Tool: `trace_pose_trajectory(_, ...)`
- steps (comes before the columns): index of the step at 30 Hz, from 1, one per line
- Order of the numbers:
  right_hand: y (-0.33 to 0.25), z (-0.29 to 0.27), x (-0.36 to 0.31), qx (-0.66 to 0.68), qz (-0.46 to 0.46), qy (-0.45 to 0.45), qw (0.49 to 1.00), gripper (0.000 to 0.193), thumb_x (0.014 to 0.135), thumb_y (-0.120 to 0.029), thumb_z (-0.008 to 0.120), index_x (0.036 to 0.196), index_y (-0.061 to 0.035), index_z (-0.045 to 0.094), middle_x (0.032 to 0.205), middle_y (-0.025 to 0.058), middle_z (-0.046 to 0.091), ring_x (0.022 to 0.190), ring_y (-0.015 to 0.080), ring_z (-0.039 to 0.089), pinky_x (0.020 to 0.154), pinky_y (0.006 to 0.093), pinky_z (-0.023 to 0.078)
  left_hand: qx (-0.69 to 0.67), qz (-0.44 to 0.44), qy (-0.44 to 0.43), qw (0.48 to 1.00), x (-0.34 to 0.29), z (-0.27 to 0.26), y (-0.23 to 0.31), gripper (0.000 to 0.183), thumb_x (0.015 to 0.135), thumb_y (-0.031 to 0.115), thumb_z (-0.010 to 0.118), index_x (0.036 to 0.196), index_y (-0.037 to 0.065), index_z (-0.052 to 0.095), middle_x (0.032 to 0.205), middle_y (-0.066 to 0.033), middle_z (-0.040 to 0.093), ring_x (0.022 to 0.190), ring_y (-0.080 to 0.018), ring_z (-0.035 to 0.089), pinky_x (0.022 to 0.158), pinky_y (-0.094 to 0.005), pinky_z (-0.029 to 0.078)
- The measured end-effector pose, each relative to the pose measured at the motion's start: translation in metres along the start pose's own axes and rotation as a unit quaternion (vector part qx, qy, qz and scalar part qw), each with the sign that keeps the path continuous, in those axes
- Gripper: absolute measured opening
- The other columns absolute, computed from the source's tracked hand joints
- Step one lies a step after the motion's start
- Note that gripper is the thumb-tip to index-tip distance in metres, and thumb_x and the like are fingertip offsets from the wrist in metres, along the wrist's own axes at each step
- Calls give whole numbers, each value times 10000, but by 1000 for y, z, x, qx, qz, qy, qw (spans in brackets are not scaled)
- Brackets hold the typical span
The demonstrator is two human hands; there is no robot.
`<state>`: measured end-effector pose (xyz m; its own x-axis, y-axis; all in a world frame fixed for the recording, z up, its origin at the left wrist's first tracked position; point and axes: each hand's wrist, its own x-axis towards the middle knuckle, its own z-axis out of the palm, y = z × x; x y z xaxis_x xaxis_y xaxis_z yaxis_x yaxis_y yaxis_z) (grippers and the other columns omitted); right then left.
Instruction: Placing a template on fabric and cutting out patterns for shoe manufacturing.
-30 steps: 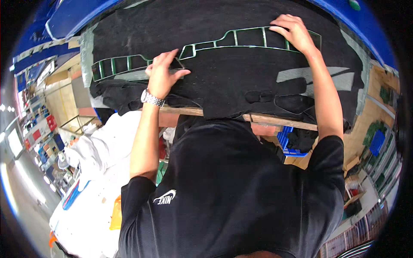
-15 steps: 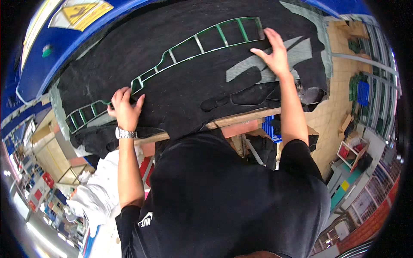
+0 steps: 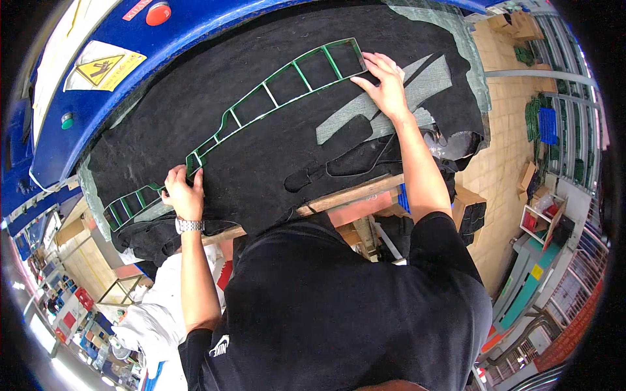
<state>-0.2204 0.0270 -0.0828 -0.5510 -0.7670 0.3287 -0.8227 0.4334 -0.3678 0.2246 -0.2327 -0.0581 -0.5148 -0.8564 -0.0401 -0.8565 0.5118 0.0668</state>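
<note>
A long, stepped metal cutting die [image 3: 274, 96] with green sides and several cross bars lies on black leather-like material [image 3: 261, 39]. At its near left end, the fingers and thumb of my left hand [image 3: 184, 194] close on the frame. My right hand [image 3: 386, 88] grips the wide far right end, fingers at its corner and thumb on the near side. Left of my left hand lies a smaller, similar cutting die [image 3: 135, 203], its right tip close to my fingers. Grey strips of backing [image 3: 365, 111] and cut-out openings show in the material below my right hand.
A blue machine beam [image 3: 176, 45] with a red button [image 3: 158, 14] and a yellow warning sign [image 3: 104, 68] runs along the far left. White cloth [image 3: 163, 319] hangs at lower left. A wooden edge [image 3: 352, 193] borders the table near me; cardboard boxes [image 3: 466, 202] stand at right.
My right hand has come in from beside the die's right end and now grips it. My left hand stays at the left end. The whole view has shifted, showing more of the blue machine.
</note>
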Motion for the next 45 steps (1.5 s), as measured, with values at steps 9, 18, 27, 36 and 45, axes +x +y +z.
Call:
trace_pose_trajectory(9,3,-3,5,54,0,9,999,464,811,-267,825,1208,-47,732,1310,74,690,1326,301,546,1097,437,410,-36,9,-3,999,5,0,-5,376,867,380,780,1106,96,724,1213,-14,652,1184,-263,589,1001,-630,372)
trace_pose_trajectory(18,-7,-14,-5,74,31,-3,997,531,840,-288,819,1294,-54,676,1320,112,668,1310,303,557,1103,421,401,-10,48,-77,996,29,-25,16,547,766,350,859,1271,239,681,1249,-3,656,1237,-239,576,1040,-709,298)
trace_pose_trajectory(27,-80,-29,-48,642,459,-79,608,761,991,-581,582,1434,14,413,1179,257,676,1006,323,718,881,444,605,-32,234,149,960,18,-112,24,609,671,152,867,1251,247,709,1273,41,631,1381,-258,490,1179,-597,201)
trace_pose_trajectory(36,-161,-13,-11,738,477,24,477,591,977,-554,630,1297,-65,541,1125,146,666,1097,325,652,1004,535,525,-56,292,287,911,-33,-108,26,468,659,132,855,1089,303,787,1217,25,643,1318,-332,507,1142,-636,248)
trace_pose_trajectory(45,-142,-93,13,701,167,163,673,807,830,-428,762,1442,-13,437,1238,161,613,1137,307,615,955,490,533,-149,138,121,972,-68,-89,12,429,774,267,863,1173,192,724,1240,15,656,1304,-255,548,1119,-577,231)
